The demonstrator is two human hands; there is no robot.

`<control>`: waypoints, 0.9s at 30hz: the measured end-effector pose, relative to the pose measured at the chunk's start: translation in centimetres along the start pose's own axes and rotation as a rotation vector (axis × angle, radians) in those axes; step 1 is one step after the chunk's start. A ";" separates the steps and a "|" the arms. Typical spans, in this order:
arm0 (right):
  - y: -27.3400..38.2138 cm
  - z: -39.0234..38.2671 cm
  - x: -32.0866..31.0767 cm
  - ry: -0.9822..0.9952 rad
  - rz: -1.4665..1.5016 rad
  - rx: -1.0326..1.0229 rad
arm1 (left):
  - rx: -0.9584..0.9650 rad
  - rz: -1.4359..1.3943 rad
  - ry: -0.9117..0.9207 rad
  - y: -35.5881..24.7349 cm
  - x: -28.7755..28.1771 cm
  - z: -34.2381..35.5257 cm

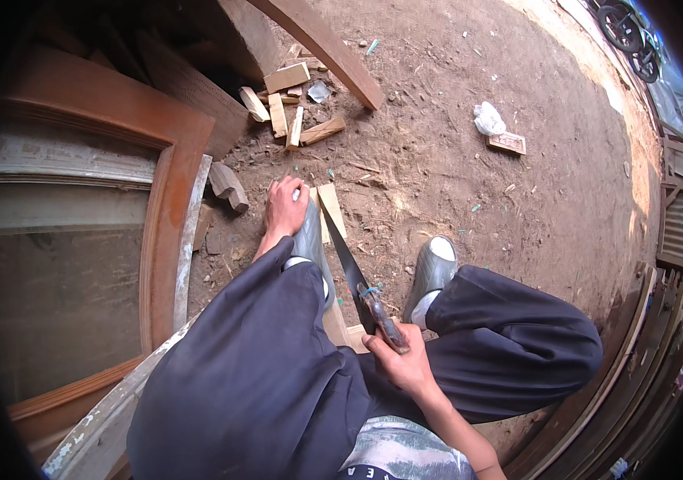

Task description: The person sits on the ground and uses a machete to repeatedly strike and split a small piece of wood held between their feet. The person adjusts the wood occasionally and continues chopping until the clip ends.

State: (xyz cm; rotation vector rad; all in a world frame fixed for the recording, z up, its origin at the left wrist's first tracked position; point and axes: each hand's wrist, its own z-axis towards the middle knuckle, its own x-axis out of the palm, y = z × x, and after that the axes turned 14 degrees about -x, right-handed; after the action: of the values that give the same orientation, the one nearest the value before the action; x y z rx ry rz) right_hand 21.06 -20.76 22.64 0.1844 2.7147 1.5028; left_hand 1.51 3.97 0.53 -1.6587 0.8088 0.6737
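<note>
My right hand [405, 360] grips the dark, worn handle of a handsaw [349, 264]. Its long blade points away and to the left, with the tip over a pale wood piece [331, 214]. That wood lies on the ground beside my grey left shoe [309, 238]. At the toe of this shoe is my left hand [284, 208], its fingers curled; whatever they hold or press is hidden. More pale wood [355, 336] shows beneath the saw handle, between my legs. My grey right shoe [435, 268] rests on the dirt to the right.
Offcuts [287, 78] are piled at the far left under a slanting beam [333, 56]. A brown framed panel [177, 184] stands on my left. Long boards [637, 360] are stacked at right. On the dirt lie a white plastic bag [488, 118] and a small block [508, 143].
</note>
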 end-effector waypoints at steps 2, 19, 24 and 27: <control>1.3 -3.1 -0.1 0.047 -0.027 -0.006 | 0.002 -0.003 -0.011 0.3 -0.3 0.1; 0.4 -4.9 -0.8 0.027 -0.013 0.000 | 0.021 -0.022 0.002 -0.3 -0.5 -0.1; -0.8 -1.1 0.3 0.010 -0.044 -0.045 | 0.030 -0.026 -0.001 0.6 -0.3 -0.1; 1.0 -5.3 0.0 0.062 -0.064 -0.013 | 0.026 -0.026 0.009 -0.1 -0.4 0.3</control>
State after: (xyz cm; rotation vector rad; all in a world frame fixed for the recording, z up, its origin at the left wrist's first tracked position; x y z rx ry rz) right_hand 20.70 -24.67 26.33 0.0507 2.7292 1.5335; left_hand 1.30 4.34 0.82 -1.6474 0.7983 0.6353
